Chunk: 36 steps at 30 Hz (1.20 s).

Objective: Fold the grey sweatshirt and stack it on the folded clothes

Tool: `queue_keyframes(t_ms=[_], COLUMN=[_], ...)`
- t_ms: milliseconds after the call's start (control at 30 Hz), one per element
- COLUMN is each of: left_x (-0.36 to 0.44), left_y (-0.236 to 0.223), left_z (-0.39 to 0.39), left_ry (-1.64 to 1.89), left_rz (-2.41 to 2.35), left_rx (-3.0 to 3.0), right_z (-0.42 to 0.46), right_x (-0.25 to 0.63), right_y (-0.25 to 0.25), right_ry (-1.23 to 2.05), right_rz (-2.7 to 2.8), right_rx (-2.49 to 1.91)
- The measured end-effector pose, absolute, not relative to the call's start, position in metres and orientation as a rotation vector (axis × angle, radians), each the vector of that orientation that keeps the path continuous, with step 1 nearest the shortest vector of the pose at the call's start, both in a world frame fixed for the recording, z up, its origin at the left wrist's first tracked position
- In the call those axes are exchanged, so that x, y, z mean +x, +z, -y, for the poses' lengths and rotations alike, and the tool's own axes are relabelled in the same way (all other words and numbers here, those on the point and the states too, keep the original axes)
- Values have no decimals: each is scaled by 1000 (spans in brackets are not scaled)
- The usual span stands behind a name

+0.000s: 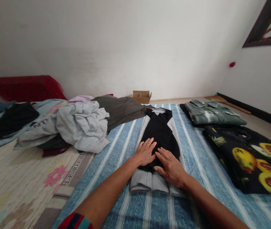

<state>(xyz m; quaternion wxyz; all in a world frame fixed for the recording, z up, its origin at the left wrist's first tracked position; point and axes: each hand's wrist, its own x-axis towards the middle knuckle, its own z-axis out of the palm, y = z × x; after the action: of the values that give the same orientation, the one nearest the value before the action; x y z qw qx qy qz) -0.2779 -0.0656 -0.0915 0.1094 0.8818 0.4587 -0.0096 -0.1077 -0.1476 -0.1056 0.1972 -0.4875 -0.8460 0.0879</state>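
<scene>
A black and grey garment (160, 133), folded into a long narrow strip, lies on the blue striped sheet (192, 152) in front of me. My left hand (145, 152) lies flat on its black part, fingers stretched out and together. My right hand (171, 167) rests flat beside it on the same garment, fingers pointing left and almost touching the left hand. Neither hand holds anything.
A heap of unfolded clothes (78, 124) lies to the left. A folded green shirt (211, 113) and a folded black fruit-print garment (249, 156) lie to the right. A small cardboard box (141, 96) stands by the far wall. A floral sheet (18, 181) covers the left.
</scene>
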Motion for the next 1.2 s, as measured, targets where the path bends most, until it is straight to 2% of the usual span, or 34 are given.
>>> queue_keyframes(t_ms=[433,667,800,1033,1200], left_x=[-279,-285,-301,-348,-356], left_y=[-88,-84,-86,-90,-88], left_z=[66,67,82,117,135], left_ry=[1,286,489,687,688], left_rz=[-1341,-1336,-1270,-1128,-1105], left_rx=[2580,2507,2581,2765,2822], right_z=[178,192,196,199,202], right_x=[-106,-111,-116,-138,-146], right_y=[-97,-93,-107,-126,-128], right_ry=[324,354,167,-461,-571], right_rz=[2473,2597,2610,2372,2299], right_rx=[-1283,-1424,-1303,-1257,-1248])
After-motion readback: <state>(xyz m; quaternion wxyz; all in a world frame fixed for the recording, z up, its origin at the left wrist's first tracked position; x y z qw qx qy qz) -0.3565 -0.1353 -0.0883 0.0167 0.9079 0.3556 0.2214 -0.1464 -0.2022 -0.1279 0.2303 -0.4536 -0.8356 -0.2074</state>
